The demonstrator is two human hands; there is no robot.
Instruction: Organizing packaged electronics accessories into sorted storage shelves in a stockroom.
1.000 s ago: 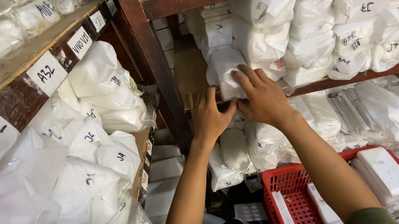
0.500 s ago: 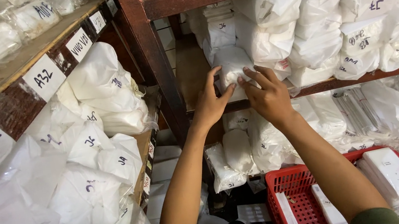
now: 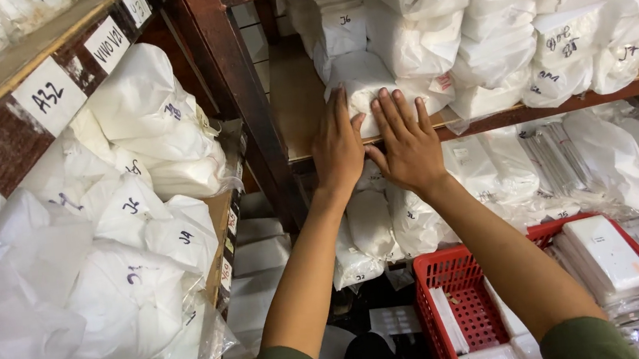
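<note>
Both my hands press flat against a white plastic-wrapped bundle [image 3: 362, 75] at the front edge of a wooden shelf [image 3: 296, 117]. My left hand [image 3: 338, 148] lies on the bundle's left side, fingers together and pointing up. Beside it, thumbs nearly touching, my right hand [image 3: 407, 143] rests with fingers spread on the same bundle. Neither hand grips anything. More white marked bundles [image 3: 537, 19] are stacked to the right on that shelf.
A dark wooden post [image 3: 238, 91] stands left of the hands. The left rack holds many white bags [image 3: 137, 228] under paper labels [image 3: 49, 96]. A red plastic basket [image 3: 467, 300] with flat white packs [image 3: 605, 253] sits below right. Clear-wrapped packs [image 3: 572, 163] fill the lower shelf.
My hands were cupped around the bundle a second ago; now they lie flat on its front and it sits further in on the shelf. The view has shifted slightly.
</note>
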